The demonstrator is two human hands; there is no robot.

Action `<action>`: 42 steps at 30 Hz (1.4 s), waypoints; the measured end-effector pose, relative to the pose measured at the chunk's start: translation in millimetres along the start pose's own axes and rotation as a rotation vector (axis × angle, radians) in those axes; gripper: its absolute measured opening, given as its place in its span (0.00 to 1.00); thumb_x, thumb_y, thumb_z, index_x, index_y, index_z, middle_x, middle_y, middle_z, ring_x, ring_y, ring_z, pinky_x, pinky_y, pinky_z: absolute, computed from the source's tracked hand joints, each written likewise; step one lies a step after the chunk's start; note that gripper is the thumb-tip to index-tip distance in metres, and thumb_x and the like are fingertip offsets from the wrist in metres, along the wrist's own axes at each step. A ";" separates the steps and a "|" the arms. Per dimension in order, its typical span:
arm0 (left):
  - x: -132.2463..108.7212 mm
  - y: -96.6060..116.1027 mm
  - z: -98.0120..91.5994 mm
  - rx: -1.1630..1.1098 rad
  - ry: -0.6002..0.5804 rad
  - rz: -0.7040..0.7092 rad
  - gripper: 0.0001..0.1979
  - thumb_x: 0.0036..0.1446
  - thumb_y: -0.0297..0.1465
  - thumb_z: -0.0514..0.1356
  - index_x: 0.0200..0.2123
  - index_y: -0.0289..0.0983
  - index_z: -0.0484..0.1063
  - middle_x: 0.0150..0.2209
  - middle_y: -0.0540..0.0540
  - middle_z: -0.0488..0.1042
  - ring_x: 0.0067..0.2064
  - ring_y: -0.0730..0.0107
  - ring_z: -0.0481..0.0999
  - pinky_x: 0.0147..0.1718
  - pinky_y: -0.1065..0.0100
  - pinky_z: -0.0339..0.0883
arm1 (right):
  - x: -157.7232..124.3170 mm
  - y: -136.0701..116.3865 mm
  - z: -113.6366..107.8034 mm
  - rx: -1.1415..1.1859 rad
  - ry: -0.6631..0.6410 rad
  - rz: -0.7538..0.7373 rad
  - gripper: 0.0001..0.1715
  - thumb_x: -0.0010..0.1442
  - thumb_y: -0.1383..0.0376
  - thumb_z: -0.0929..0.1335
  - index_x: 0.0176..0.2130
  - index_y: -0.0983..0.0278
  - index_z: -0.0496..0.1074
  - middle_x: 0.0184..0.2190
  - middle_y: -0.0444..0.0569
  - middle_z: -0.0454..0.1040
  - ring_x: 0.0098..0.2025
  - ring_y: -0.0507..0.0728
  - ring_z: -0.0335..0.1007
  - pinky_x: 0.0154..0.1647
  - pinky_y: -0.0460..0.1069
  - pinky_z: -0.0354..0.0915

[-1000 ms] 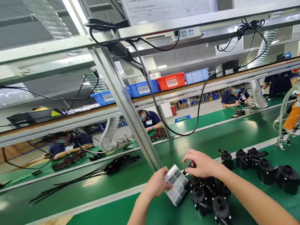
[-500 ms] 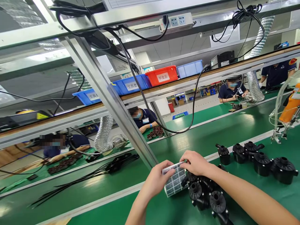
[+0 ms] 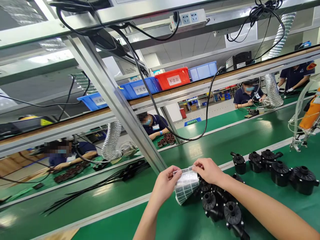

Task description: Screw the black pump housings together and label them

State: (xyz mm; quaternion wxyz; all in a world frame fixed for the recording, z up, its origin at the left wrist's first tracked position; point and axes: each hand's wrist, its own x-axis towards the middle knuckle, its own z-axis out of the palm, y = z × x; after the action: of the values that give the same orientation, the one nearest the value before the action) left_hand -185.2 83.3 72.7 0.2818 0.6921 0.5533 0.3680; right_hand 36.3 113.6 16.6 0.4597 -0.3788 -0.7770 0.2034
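A sheet of silvery labels (image 3: 186,185), marked off in a grid by pale lines, hangs curved between my two hands. My left hand (image 3: 166,183) pinches its upper left corner between thumb and fingers. At the upper right edge, my right hand (image 3: 207,170) has its fingertips closed on the same sheet. Below and beside the right forearm stand several black pump housings (image 3: 232,213), close to the sheet's right side. The right hand and forearm hide part of that cluster.
More black pumps (image 3: 280,171) stand on the green bench to the right, below an orange power screwdriver (image 3: 310,113). A metal post (image 3: 120,100) rises left of my hands. Black cables (image 3: 100,186) lie on the belt. Co-workers sit across the line.
The sheet has tilted and curved more, its face now shining brighter with reflected light. Both hands have shifted only slightly and keep hold of it.
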 end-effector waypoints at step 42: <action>-2.7 6.9 19.8 -0.101 -0.007 0.102 0.17 0.56 0.43 0.68 0.39 0.35 0.83 0.30 0.46 0.80 0.31 0.65 0.74 0.30 0.68 0.66 | -6.7 -18.0 4.9 0.217 0.167 -0.403 0.50 0.66 0.76 0.66 0.76 0.55 0.41 0.68 0.60 0.60 0.60 0.58 0.71 0.48 0.50 0.81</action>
State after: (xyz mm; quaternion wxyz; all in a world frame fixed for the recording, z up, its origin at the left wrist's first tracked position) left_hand -165.4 79.5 66.4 0.2991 0.7055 0.4970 0.4072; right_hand 26.8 97.2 22.4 0.5916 -0.1800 -0.7699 0.1577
